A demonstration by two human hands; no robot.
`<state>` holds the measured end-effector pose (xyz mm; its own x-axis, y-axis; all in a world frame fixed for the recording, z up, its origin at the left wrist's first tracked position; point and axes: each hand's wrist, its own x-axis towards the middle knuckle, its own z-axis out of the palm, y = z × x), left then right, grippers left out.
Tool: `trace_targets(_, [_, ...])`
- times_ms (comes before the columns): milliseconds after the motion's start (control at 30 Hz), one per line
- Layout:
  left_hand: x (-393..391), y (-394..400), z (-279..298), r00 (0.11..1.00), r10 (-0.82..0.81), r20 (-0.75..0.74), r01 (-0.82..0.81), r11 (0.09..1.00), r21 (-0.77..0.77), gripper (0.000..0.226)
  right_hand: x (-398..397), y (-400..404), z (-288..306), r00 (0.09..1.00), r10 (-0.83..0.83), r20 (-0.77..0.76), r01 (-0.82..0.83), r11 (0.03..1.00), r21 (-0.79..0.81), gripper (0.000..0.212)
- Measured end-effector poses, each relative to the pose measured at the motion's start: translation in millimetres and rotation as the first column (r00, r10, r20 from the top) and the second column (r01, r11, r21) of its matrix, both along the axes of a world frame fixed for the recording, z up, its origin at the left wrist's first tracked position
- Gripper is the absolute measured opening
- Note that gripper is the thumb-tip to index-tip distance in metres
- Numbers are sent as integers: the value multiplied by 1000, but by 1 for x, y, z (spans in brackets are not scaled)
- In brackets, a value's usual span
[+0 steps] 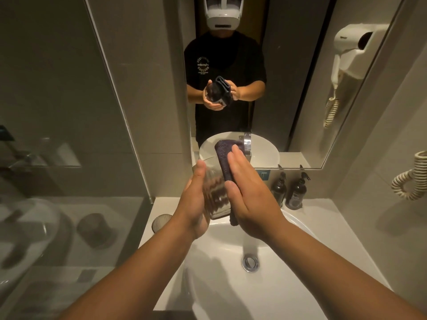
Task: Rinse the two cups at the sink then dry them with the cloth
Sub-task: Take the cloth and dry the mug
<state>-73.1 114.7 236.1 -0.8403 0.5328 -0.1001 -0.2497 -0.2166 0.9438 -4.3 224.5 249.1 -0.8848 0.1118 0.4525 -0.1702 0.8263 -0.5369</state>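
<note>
My left hand point(195, 202) grips a clear ribbed glass cup point(216, 195), held above the back of the white sink point(231, 285). A folded dark purple cloth point(225, 158) lies against the cup's right side, pressed there by my right hand point(249, 195) with flat fingers. The cloth's lower end hangs below the cup. A second ribbed cup point(160, 222) stands on the counter left of the sink, partly hidden by my left forearm.
A chrome tap point(247, 142) rises behind the cloth. Two dark pump bottles point(295, 192) stand at the back right of the counter. The drain point(250, 263) sits mid-basin. A glass partition point(69, 158) bounds the left; a wall hairdryer point(353, 49) hangs on the right.
</note>
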Motion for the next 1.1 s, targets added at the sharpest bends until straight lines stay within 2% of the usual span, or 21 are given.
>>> trace_targets(233, [-2, 0, 3, 991, 67, 120, -76, 995, 70, 78, 7, -4, 4, 998, 2, -66, 8, 989, 149, 62])
trace_targets(400, [5, 3, 3, 964, 71, 256, -101, 989, 108, 82, 18, -2, -10, 987, 2, -162, 26, 985, 170, 57])
trace_targets(500, [-1, 4, 6, 951, 39, 305, -105, 973, 205, 87, 24, 4, -17, 979, 41, -197, -7, 985, 170, 62])
trace_targets(567, [-7, 3, 6, 955, 5, 296, -68, 977, 202, 87, 28, 10, -19, 978, 60, -198, -37, 992, 117, 65])
trace_targets(667, [-10, 0, -3, 975, -77, 208, 55, 992, 109, 75, 30, 24, -12, 985, 36, -169, -39, 999, -13, 64])
trace_targets(800, [-19, -5, -6, 996, -48, 69, 47, 999, 18, 69, 30, 38, 1, 993, 87, -75, -88, 996, -6, 59])
trace_targets(833, [-23, -8, -5, 995, -83, 47, 83, 997, -8, 69, 30, 38, 3, 992, 109, -61, -110, 994, -13, 58])
trace_targets(967, [-31, -22, -2, 940, -333, 71, 340, 930, -137, 62, 29, 33, 13, 982, 184, -50, -186, 982, -31, 56])
trace_targets(1100, [-36, -33, -7, 908, -403, 119, 411, 910, -59, 68, 24, 28, 19, 976, 211, -53, -212, 977, -4, 56])
